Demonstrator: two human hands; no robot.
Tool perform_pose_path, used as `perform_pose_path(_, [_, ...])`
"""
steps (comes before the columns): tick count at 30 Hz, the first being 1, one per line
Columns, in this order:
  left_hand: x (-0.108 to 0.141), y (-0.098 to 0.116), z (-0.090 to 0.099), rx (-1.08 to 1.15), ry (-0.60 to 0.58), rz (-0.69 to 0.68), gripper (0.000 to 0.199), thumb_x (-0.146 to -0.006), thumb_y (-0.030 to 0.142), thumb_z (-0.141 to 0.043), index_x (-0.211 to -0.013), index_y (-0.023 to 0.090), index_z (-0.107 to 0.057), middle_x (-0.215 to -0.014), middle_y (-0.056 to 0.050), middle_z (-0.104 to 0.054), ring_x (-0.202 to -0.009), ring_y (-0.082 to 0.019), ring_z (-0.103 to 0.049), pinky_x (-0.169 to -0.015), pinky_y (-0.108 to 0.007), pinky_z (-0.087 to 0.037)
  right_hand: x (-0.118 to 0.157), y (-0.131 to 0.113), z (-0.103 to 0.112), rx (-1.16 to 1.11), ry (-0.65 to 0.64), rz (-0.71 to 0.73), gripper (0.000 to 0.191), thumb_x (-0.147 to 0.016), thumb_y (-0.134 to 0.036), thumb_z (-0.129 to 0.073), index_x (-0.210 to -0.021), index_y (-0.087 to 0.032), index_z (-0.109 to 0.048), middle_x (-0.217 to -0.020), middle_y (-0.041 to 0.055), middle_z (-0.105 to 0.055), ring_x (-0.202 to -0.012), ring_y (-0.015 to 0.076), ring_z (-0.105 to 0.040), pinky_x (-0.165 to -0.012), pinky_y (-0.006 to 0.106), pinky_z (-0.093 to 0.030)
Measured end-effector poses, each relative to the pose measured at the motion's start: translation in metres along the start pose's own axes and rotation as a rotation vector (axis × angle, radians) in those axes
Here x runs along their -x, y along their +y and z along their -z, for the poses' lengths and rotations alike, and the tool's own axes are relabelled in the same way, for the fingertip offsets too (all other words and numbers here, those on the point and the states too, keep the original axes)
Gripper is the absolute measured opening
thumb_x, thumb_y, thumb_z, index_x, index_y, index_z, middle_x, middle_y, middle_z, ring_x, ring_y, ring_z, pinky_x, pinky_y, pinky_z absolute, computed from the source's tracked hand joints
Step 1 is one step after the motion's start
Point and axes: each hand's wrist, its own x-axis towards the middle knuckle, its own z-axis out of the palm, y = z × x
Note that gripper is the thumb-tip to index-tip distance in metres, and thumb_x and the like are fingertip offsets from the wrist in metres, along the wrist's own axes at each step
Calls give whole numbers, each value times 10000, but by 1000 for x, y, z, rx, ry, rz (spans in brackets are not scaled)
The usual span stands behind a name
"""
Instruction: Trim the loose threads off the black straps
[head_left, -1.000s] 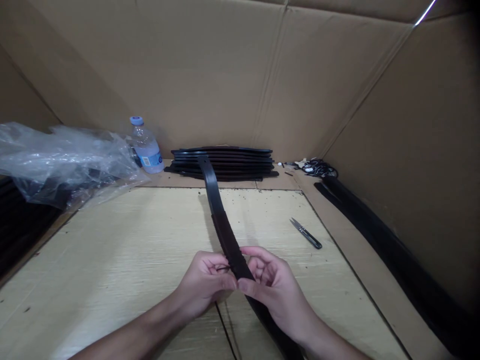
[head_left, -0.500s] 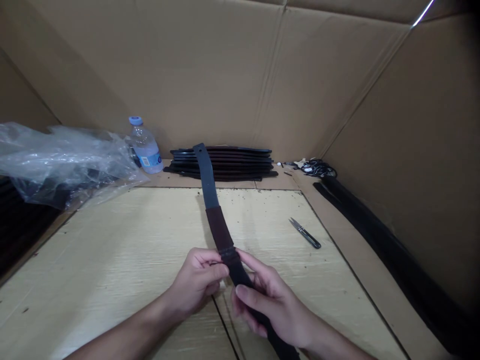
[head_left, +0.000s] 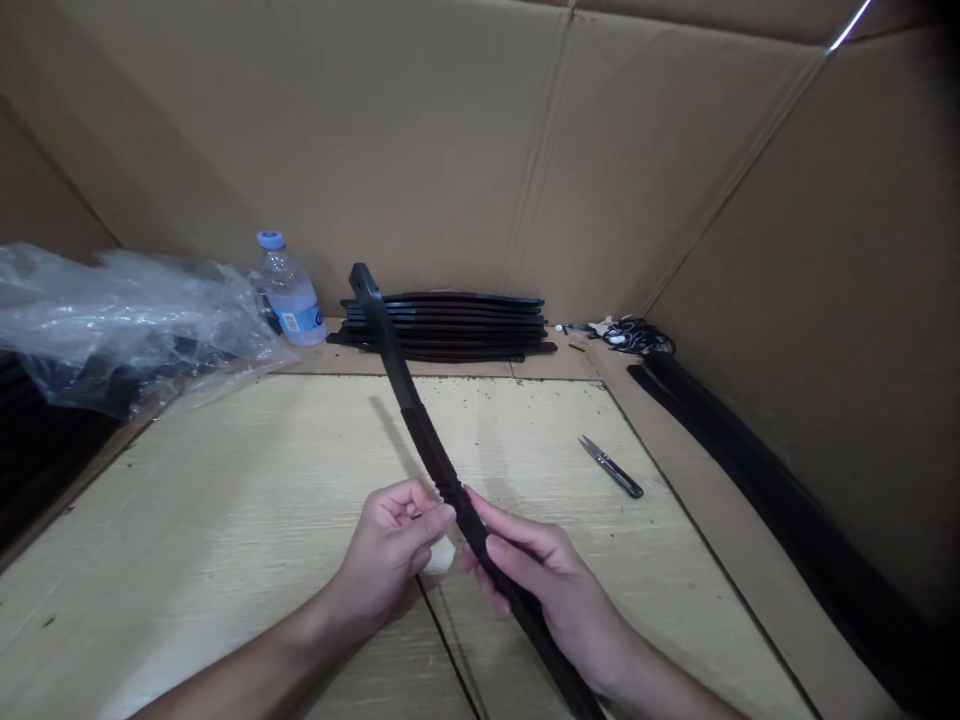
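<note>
A long, curved black strip [head_left: 394,365] slants across the middle, its narrow edge mostly towards me and a hole near its far tip. Dark brown wrapping [head_left: 427,443] covers part of it, with ridged turns of black cord just below. My right hand [head_left: 551,580] is closed round the strip below those turns. At the strip's left side, my left hand [head_left: 397,535] is pinched on the thin black cord [head_left: 448,645], which trails down towards me. A small white piece [head_left: 441,555] shows beside the left fingers; I cannot tell what it is.
Thread snips [head_left: 611,467] lie on the pale board [head_left: 247,540] at right. Behind it are a stack of similar black strips [head_left: 457,328], a water bottle [head_left: 291,295] and tangled cord [head_left: 637,336]. Plastic film [head_left: 142,320] is at left, long black material [head_left: 772,490] at right.
The strip has rolled from its flat face towards its narrow edge, and its far tip has swung left and up. My left hand has shifted slightly; both hands keep their hold.
</note>
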Motion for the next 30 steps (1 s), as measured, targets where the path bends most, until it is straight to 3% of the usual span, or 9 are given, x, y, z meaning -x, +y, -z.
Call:
perform_pose_path(4, [-3,-5,0,32,-107,-12,224,-696,223,-732,-703,136,-526,-573,0,-603,-496,-98,-552,-498,-197,-426,-1,4,0,-21,10,12,528,-792,-313,-651,-1288,-259,-479,-841,14,-589,-594,67,-460,-525,198,-407])
perform_pose_path(7, [-4,-8,0,53,-173,-10,258,-630,175,-775,-824,114,-617,-771,-62,-681,-694,-171,-639,-655,-264,-489,-2,6,0,-22,-7,-38,538,-714,-292,-722,-1201,-206,-509,-908,32,-571,-588,76,-484,-429,181,-432])
perform_pose_path(10, [-2,-8,0,77,-191,10,250,-650,207,-764,-844,102,-647,-811,-79,-683,-746,-185,-638,-701,-276,-485,-3,8,0,-17,-104,-74,323,-707,-294,-723,-938,-145,-555,-740,0,-570,-494,67,-483,-382,183,-450])
perform_pose_path(13, [-1,-7,-1,74,-138,39,226,-671,242,-749,-796,91,-636,-758,-83,-665,-662,-157,-614,-615,-248,-470,-2,9,-2,-49,-125,-101,307,-736,-323,-695,-847,-192,-440,-580,-60,-547,-387,64,-471,-337,166,-415])
perform_pose_path(16, [-2,-8,0,42,-52,59,232,-665,252,-752,-657,101,-576,-518,8,-541,-408,-48,-431,-405,-156,-314,0,8,-4,-50,-51,-99,309,-797,-406,-613,-821,-215,-371,-653,-35,-602,-353,47,-447,-288,119,-303])
perform_pose_path(20, [-3,-9,1,42,2,83,301,-652,278,-760,-597,118,-510,-412,84,-379,-331,7,-196,-344,-136,-129,0,5,-8,-52,41,-102,295,-874,-473,-459,-786,-197,-407,-655,-16,-596,-371,38,-419,-309,124,-278])
perform_pose_path(23, [-3,-8,1,35,16,66,336,-651,284,-759,-574,128,-472,-415,80,-384,-335,3,-199,-346,-138,-126,0,5,-7,-12,61,-44,305,-848,-462,-518,-763,-177,-450,-648,-8,-597,-415,47,-445,-351,140,-316])
perform_pose_path(26, [-3,-8,1,39,11,64,348,-654,282,-757,-566,132,-455,-406,81,-383,-333,0,-215,-349,-137,-131,0,6,-4,-7,61,-29,316,-801,-447,-599,-910,-160,-525,-658,0,-611,-459,53,-472,-407,154,-353])
perform_pose_path(30, [-4,-11,3,74,-14,53,284,-620,239,-784,-621,118,-528,-507,31,-518,-405,-28,-391,-405,-137,-278,0,7,-1,-11,57,-72,430,-692,-379,-727,-1013,-131,-584,-666,-10,-589,-495,52,-481,-446,165,-372])
